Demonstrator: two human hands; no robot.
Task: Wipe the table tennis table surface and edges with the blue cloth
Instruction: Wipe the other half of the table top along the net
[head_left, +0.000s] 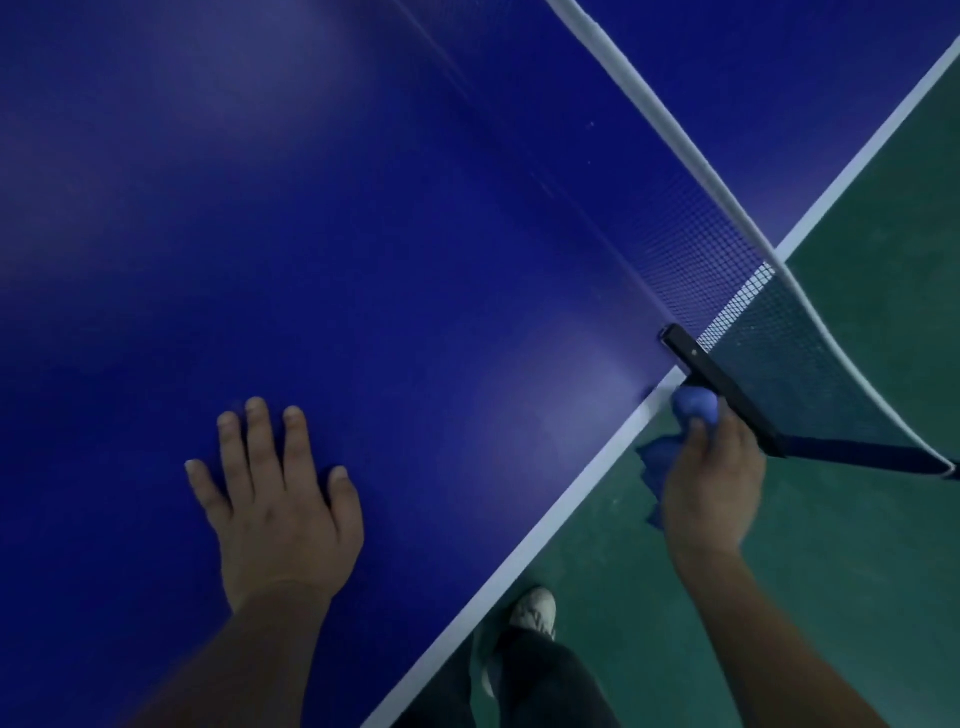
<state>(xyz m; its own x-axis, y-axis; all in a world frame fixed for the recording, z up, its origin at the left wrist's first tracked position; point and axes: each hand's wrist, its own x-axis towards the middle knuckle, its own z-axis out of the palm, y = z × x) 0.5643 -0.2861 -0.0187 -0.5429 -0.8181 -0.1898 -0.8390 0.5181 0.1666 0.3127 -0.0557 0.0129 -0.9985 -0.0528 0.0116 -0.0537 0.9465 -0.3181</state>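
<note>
The blue table tennis table fills the left and middle of the head view, and its white edge runs diagonally from the bottom middle up to the right. My left hand rests flat on the tabletop with the fingers spread. Beside the table's edge, my right hand grips the bunched blue cloth. The cloth's top touches the edge just below the black net post, and a loose part of it hangs beneath my hand.
The net, with its white top band, crosses the table from the top middle to the black clamp at the edge. Green floor lies to the right. My shoe and dark trouser leg stand close to the table's side.
</note>
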